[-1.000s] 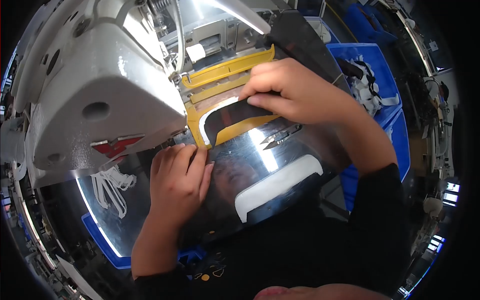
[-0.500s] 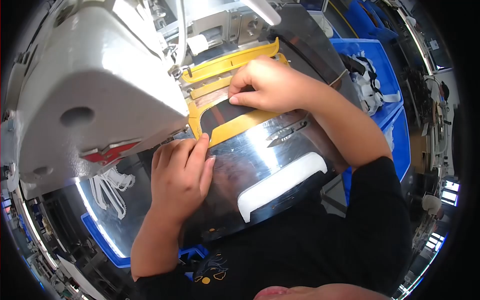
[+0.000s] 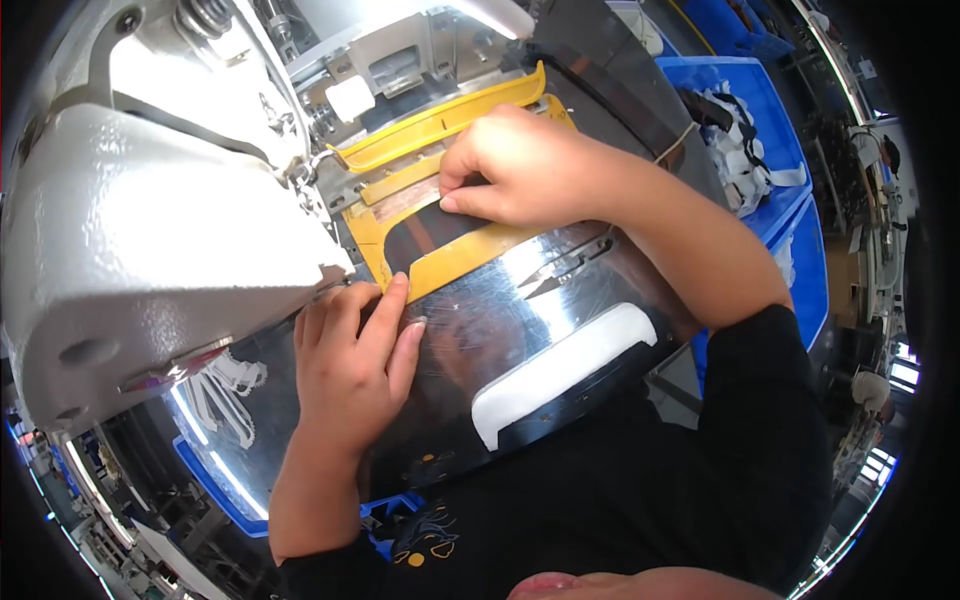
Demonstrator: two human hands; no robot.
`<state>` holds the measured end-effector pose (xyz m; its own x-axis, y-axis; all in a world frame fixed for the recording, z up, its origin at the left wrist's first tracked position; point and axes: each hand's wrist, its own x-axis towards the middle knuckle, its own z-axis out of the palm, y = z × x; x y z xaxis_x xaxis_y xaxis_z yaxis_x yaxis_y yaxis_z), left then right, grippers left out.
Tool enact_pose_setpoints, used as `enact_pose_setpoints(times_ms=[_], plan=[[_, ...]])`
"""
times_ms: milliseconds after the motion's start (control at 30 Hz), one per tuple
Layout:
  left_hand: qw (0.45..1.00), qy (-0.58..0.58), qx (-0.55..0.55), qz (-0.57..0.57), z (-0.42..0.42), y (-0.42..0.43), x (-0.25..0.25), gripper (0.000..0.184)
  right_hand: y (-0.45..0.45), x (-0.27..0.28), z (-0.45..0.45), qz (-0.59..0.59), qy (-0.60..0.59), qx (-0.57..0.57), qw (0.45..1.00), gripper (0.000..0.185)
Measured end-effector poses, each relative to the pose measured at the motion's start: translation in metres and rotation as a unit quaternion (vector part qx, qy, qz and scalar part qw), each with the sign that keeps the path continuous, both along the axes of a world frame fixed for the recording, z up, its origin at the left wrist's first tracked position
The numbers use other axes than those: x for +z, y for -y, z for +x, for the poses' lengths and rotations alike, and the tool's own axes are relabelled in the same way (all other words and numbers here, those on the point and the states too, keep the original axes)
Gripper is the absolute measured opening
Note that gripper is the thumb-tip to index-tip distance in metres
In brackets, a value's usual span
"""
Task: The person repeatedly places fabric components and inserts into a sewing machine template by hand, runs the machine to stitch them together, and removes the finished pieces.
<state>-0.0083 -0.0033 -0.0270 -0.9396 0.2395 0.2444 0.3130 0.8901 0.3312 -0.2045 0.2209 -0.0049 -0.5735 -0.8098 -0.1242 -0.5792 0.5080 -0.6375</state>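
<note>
A dark fabric piece [image 3: 412, 235] lies within the cut-out of a yellow template [image 3: 465, 262] in front of the sewing machine [image 3: 150, 230]. My right hand [image 3: 510, 170] pinches the upper edge of the dark piece, thumb and forefinger together. At the template's lower left corner, my left hand [image 3: 355, 355] rests with its index fingertip on the yellow edge, its fingers spread a little. Metal thread snips [image 3: 568, 268] lie on the steel plate, right of the template. A white curved piece [image 3: 565, 370] is nearer my body.
White cut strips [image 3: 225, 390] lie at the left beside the machine. A yellow hinged bar [image 3: 440, 120] stands behind the template. Blue bins [image 3: 785, 150] with white and dark pieces are at the right, and another blue bin [image 3: 225, 490] is below left.
The dark piece has gone down flat into the template's cut-out, its white edging no longer showing. My right hand has moved left along it, and my left fingertip has come onto the template.
</note>
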Motion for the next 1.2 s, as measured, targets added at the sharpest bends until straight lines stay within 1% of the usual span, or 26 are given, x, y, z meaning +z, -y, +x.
enact_pose_setpoints(times_ms=[33, 233, 333, 433, 600, 633, 700, 800, 900, 1000, 1100, 1200], plan=[[1.000, 0.002, 0.003, 0.002, 0.000, 0.000, 0.000, 0.043, 0.000, 0.000, 0.000, 0.002, 0.000, -0.001, 1.000, 0.020], [0.990, 0.061, 0.043, 0.118, -0.004, 0.003, -0.003, 0.036, 0.003, -0.003, 0.000, 0.005, -0.012, 0.003, 1.000, 0.021], [0.990, 0.065, 0.038, 0.122, -0.005, 0.006, -0.005, 0.036, 0.004, -0.005, -0.002, 0.003, -0.028, 0.014, 1.000, 0.021], [0.992, 0.069, 0.035, 0.101, -0.006, 0.003, -0.001, 0.031, 0.003, -0.006, -0.001, -0.001, -0.038, 0.018, 0.999, 0.022], [0.999, 0.047, -0.003, -0.011, -0.010, 0.000, -0.002, 0.031, 0.002, -0.011, 0.002, -0.007, -0.054, 0.005, 0.998, 0.024], [0.998, 0.048, -0.010, -0.035, -0.009, 0.000, -0.002, 0.032, 0.002, -0.008, 0.003, 0.014, -0.051, 0.000, 0.999, 0.026], [0.997, 0.068, 0.001, -0.040, -0.008, -0.002, 0.001, 0.037, 0.000, 0.000, 0.005, 0.058, -0.044, -0.014, 0.997, 0.030], [0.996, 0.077, 0.018, -0.035, -0.007, -0.006, 0.004, 0.042, -0.015, 0.005, -0.002, 0.104, -0.067, -0.031, 0.992, 0.035], [0.996, 0.077, 0.018, -0.048, -0.007, -0.007, 0.004, 0.047, -0.039, 0.012, -0.018, 0.152, -0.042, -0.032, 0.987, 0.037], [0.995, 0.080, 0.014, -0.054, -0.007, -0.006, 0.003, 0.048, -0.064, 0.010, -0.021, 0.106, -0.032, -0.070, 0.991, 0.039], [0.995, 0.081, 0.020, -0.061, -0.006, -0.008, 0.003, 0.047, -0.075, 0.017, -0.015, 0.099, 0.011, -0.138, 0.985, 0.040], [0.993, 0.088, 0.025, -0.069, -0.006, -0.010, 0.006, 0.046, -0.078, 0.014, -0.012, 0.097, 0.025, -0.170, 0.980, 0.042]])
